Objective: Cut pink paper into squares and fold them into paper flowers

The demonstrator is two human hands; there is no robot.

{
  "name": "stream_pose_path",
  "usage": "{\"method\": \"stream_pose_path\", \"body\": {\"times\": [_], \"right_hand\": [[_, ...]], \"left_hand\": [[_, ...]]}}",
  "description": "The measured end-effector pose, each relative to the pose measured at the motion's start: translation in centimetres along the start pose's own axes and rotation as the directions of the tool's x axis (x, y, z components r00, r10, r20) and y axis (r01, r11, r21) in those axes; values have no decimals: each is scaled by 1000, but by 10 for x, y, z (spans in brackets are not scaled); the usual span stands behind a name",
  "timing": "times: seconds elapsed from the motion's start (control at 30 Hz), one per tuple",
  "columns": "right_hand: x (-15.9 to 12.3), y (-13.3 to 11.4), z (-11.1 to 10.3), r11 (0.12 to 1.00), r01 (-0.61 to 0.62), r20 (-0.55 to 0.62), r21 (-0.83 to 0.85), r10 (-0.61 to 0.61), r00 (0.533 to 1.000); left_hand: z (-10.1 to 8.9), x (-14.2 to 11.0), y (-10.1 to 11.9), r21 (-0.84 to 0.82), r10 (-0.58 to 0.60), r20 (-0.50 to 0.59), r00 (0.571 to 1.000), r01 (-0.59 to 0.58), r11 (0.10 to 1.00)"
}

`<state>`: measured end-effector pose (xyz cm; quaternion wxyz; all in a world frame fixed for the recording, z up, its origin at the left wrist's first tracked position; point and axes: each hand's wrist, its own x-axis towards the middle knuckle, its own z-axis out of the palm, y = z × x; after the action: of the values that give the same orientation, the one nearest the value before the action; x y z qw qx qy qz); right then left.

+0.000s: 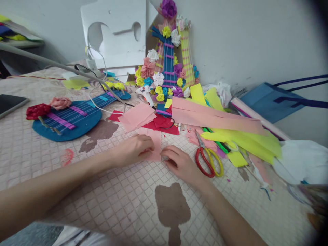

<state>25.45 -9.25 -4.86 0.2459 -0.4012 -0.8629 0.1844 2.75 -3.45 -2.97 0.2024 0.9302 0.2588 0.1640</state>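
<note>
A piece of pink crepe paper (pixel 154 138) lies on the patterned tablecloth between my hands. My left hand (pixel 135 148) rests over its left part, fingers curled down and closed on it. At the paper's lower right edge, my right hand (pixel 180 162) has its thumb and fingers bent together in a pinch; the fingertips partly hide what they grip. Just beyond lie more pink crepe paper pieces (pixel 137 116) on red sheets (pixel 164 123). Scissors (pixel 206 157) with one red and one yellow handle lie to the right of my right hand.
A blue paper guitar (pixel 74 119) with red and pink flowers lies at left, a cable crossing it. Behind stand a white glue gun (pixel 145 94) and flower-covered guitars (pixel 169 65). Long pink strips (pixel 212 116) and yellow strips (pixel 251 141) spread right. A phone (pixel 11 105) sits far left.
</note>
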Motion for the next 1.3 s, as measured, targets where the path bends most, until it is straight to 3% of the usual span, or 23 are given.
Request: {"method": "stream_pose_path", "body": {"times": [0.2, 0.33, 0.53, 0.67, 0.87, 1.0, 1.17, 1.3], "right_hand": [[5, 1, 6, 979, 90, 20, -185, -88, 996], [10, 3, 15, 991, 77, -47, -111, -82, 996], [8, 2, 10, 1000, 1, -268, 21, 5, 963], [0, 4, -1, 1000, 12, -305, -21, -18, 952], [-9, 12, -11, 1000, 9, -159, 12, -6, 987], [-10, 16, -8, 993, -37, -58, 113, 44, 997], [-7, 15, -8, 986, -46, -30, 163, 51, 998], [-3, 12, -8, 983, -85, -28, 161, 90, 996]], "left_hand": [[-8, 3, -9, -143, -99, 22, 995, 101, 985], [-11, 3, -12, -145, -132, 48, 990, 138, 980], [-3, 0, -5, -88, 89, -2, 996, -89, 992], [4, 1, -7, 17, 122, -63, 991, -121, 993], [2, 0, -23, 24, 208, -53, 977, -207, 978], [1, -1, -22, -49, 191, -9, 982, -191, 980], [-3, 1, -18, -186, 221, 16, 975, -214, 959], [-2, 3, -19, -272, 129, 4, 992, -123, 954]]}}
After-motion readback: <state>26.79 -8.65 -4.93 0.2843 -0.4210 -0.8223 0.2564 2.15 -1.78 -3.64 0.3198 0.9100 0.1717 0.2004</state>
